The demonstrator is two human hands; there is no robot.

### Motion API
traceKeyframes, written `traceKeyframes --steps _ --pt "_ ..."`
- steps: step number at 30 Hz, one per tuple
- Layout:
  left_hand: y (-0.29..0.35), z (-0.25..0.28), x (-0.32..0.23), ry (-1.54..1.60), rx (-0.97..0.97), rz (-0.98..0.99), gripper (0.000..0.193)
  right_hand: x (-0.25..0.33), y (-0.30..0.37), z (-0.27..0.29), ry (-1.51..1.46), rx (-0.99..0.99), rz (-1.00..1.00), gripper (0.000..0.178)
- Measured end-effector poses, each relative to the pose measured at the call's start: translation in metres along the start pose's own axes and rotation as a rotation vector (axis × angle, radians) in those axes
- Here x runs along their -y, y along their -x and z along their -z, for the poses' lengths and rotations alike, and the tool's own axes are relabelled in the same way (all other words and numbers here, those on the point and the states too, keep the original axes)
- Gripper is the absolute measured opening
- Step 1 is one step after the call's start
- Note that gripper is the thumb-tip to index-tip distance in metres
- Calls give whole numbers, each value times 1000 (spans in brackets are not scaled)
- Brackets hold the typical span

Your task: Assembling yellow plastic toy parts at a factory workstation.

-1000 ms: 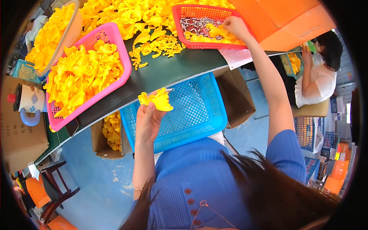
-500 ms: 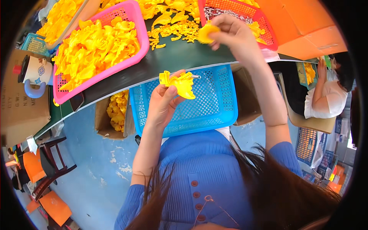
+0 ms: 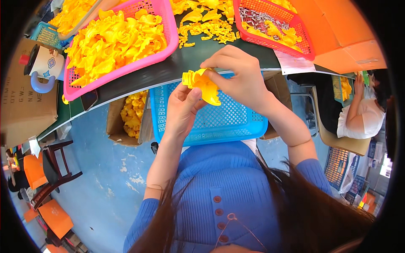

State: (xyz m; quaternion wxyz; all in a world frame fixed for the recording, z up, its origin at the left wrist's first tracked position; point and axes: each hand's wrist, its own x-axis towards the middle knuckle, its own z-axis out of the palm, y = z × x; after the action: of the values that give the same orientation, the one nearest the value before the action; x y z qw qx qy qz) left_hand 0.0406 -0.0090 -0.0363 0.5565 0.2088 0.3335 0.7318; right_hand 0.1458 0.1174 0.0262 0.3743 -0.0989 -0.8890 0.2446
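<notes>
Above the blue basket (image 3: 211,137), my left hand (image 3: 180,110) pinches a curved yellow plastic part (image 3: 207,89) from below, with thumb and fingers closed. My right hand (image 3: 242,74) comes in from the right and grips a yellow plastic piece (image 3: 201,72) at the upper edge of that part. The two yellow pieces touch or overlap; whether they are joined I cannot tell. The small metal pin is hidden behind my right fingers. Beyond my hands, several small yellow pieces (image 3: 204,31) lie on the dark green table (image 3: 185,63).
A pink basket (image 3: 172,31) heaped with yellow parts stands at the left. A red basket (image 3: 303,52) at the right holds metal pins and yellow parts. A mug (image 3: 43,63) sits far left, an orange box (image 3: 329,33) far right. Another person (image 3: 363,114) sits at the right.
My right hand has come down and left from beside the red basket, bringing its yellow piece to the part in my left hand. The view has shifted slightly.
</notes>
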Motion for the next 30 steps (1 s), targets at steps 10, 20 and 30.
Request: traceKeyframes --steps 10,20,30 --pt "-2 0 1 -23 -24 -3 41 2 -1 -1 218 28 131 17" --pt "-1 -3 0 -45 -46 -23 43 7 -5 1 239 66 132 15" --pt "0 0 3 -39 -39 -48 40 5 1 -6 204 49 106 14"
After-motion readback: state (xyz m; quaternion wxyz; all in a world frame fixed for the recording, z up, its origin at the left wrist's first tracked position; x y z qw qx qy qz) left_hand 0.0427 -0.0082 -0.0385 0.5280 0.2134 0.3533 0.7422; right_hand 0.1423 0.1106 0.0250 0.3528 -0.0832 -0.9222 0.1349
